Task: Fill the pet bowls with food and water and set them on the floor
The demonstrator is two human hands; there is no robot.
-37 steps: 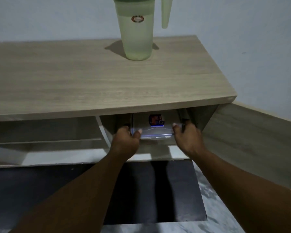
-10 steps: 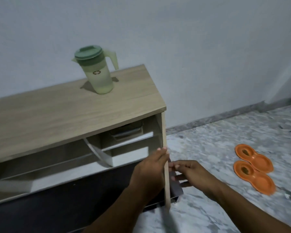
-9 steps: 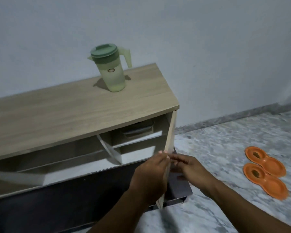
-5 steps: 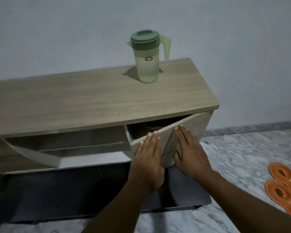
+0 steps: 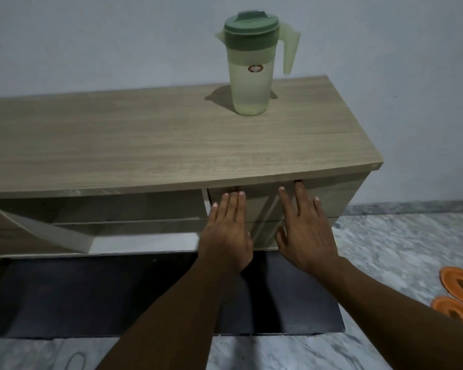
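The orange bowls (image 5: 447,305) lie on the floor (image 5: 385,236), well to the right of the right hand (image 5: 305,231) and nearer than it. This hand and the left hand (image 5: 226,231) press flat on the cabinet door (image 5: 332,198), fingers straight, holding nothing; the door seems closed, though its top edge is in shadow. Beyond the fingertips a green jug (image 5: 250,76) stands upright on the cabinet top (image 5: 145,145).

Both forearms (image 5: 171,311) are bare down to the left hand (image 5: 226,233) and right hand (image 5: 306,231), with fingernails (image 5: 241,193) cut short.
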